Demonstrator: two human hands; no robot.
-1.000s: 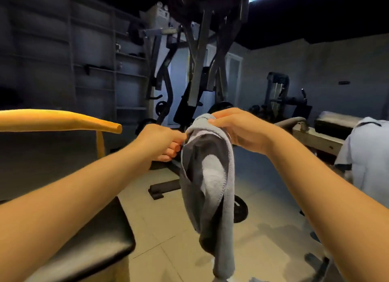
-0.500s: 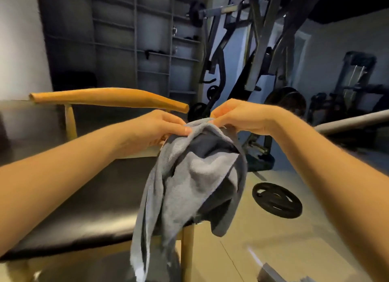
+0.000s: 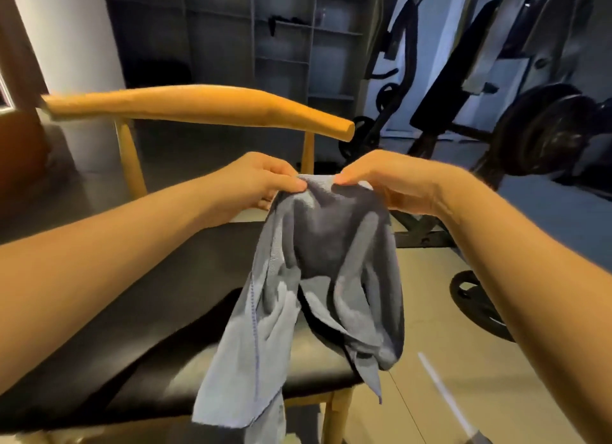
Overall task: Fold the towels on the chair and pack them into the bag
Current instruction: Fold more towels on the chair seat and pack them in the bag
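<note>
A grey towel [image 3: 308, 288] hangs bunched and crumpled from both my hands over the chair. My left hand [image 3: 261, 178] pinches its top edge on the left. My right hand [image 3: 387, 181] pinches the same edge a little to the right, the two pinches close together. The towel's lower end drapes down past the front of the chair's black seat [image 3: 159, 327]. The chair [image 3: 198, 104] has a curved wooden backrest and wooden legs. No bag is in view.
Gym equipment stands behind and to the right: a weight machine [image 3: 463, 62], a loaded barbell plate [image 3: 546, 128] and a loose weight plate [image 3: 477, 304] on the tiled floor. Grey shelving [image 3: 281, 39] lines the back wall. A white pillar [image 3: 73, 46] stands at left.
My view has swung left and down, bringing the chair under the towel. Both hands have kept their pinch on the towel's top edge and lowered it over the seat.
</note>
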